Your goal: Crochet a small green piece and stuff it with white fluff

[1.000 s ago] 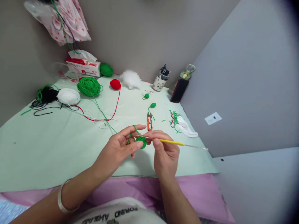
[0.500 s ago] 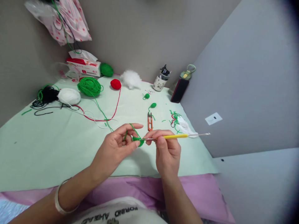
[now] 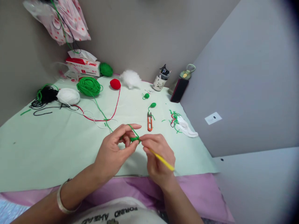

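Observation:
My left hand pinches a small green crochet piece between thumb and fingers, with green yarn looped over the raised index finger. My right hand is closed around a yellow-handled crochet hook, whose tip is at the green piece and whose handle slants down to the right over the hand. The green strand runs back across the pale green table cover to a green yarn skein. Both hands hover just above the table's near edge.
Orange thread snips lie just beyond my hands. Farther back are red yarn, white stuffing, white yarn, black yarn, a tissue box, a jar, yarn scraps and two small green pieces.
The right hand turned the hook: its handle swung from pointing right and level to slanting down toward me. Both hands stayed near the same spot, the left still holding the green piece.

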Demonstrator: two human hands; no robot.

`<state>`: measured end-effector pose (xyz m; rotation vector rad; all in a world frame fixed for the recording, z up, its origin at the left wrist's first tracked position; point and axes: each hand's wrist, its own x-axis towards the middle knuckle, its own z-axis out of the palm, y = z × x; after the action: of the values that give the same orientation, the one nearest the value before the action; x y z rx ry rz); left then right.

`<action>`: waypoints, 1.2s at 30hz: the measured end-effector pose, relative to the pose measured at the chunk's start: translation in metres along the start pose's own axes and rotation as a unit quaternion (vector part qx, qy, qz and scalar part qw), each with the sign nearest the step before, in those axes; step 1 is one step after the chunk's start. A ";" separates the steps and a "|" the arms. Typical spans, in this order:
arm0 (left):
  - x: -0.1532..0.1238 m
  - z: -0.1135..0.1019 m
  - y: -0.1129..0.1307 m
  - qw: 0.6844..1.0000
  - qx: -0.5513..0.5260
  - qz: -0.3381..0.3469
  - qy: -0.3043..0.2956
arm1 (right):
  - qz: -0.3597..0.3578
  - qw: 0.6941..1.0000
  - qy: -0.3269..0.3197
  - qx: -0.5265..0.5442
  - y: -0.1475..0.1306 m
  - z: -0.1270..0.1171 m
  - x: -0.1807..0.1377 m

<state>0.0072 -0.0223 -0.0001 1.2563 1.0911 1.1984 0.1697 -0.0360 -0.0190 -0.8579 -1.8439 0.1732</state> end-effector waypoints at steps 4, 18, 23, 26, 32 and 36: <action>0.000 0.001 -0.002 0.984 -0.145 -0.082 -0.063 | -0.069 0.988 0.048 -0.132 0.005 0.011 -0.011; 0.003 0.002 -0.004 0.956 -0.246 -0.122 -0.100 | 0.181 0.956 0.114 0.201 0.002 0.009 0.004; 0.006 0.004 -0.005 0.940 -0.287 -0.157 -0.096 | 0.036 0.996 0.083 -0.014 -0.001 0.011 -0.004; 0.009 0.001 -0.004 0.905 -0.339 -0.223 -0.126 | 0.045 0.992 0.114 0.008 0.000 0.009 -0.003; 0.009 -0.001 -0.005 0.933 -0.302 -0.164 -0.108 | 0.216 0.929 0.135 0.267 0.003 0.007 0.006; 0.006 0.001 -0.008 0.963 -0.219 -0.100 -0.124 | 0.235 0.931 0.122 0.251 0.004 0.008 0.004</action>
<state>0.0090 -0.0161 -0.0082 0.8992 0.6994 1.0247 0.1643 -0.0285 -0.0217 -0.8894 -1.2510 0.7705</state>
